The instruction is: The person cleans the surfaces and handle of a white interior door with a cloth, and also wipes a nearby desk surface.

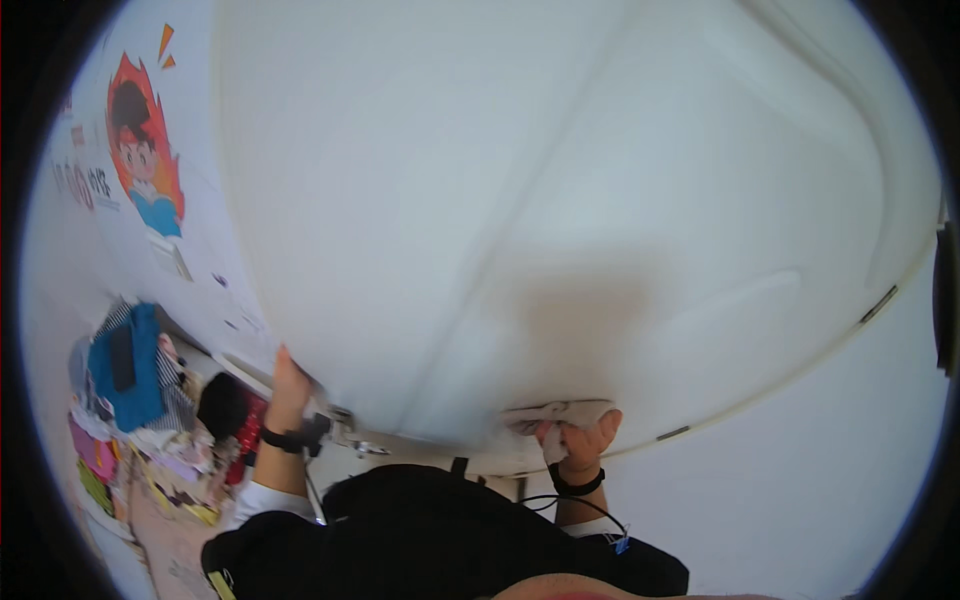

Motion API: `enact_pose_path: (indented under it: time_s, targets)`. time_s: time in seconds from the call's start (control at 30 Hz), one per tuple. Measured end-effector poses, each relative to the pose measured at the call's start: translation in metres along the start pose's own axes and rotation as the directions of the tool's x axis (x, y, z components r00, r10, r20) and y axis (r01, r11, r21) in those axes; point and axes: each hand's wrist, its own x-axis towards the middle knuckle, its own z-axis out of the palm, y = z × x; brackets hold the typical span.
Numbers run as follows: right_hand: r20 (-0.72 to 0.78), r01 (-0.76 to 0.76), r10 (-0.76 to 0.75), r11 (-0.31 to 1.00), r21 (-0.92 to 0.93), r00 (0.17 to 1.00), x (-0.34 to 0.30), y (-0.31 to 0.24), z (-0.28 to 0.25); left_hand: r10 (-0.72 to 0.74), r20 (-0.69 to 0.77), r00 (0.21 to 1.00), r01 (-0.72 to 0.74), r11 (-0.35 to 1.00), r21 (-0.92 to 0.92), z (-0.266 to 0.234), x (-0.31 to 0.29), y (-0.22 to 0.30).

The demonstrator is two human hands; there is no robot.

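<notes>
A large white door (400,220) with moulded grooves fills the middle of the head view. My right hand (590,440) is closed on a pale pinkish cloth (560,412) and presses it to the door's surface near the lower edge. A brownish blurred shadow spreads over the panel above that hand. At the door's left edge, beside the metal door handle (345,425), my left hand (289,385) grips the edge. Most of its fingers are hidden. Both wrists wear dark bands.
Hinges (674,433) show along the door's right edge, with a white wall beyond. On the left, a pile of clothes (135,360) lies by a wall with a cartoon sticker (148,150). A black cable (560,498) loops near my right wrist.
</notes>
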Motion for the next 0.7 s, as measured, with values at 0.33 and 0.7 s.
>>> enact_pose_path:
  time_s: [0.33,0.7]
  targets:
    - [-0.226,-0.481,0.469,0.877,0.004,0.854,-0.095,0.08,-0.045,0.122,-0.214,0.969,-0.093,0.985,0.143,-0.013,0.007,-0.035]
    - [-0.014,-0.846,0.917,0.375,0.379,0.4,-0.13,0.112,-0.075,0.002,-0.329,0.944,-0.018,0.999,-0.046,-0.045,0.01,-0.054]
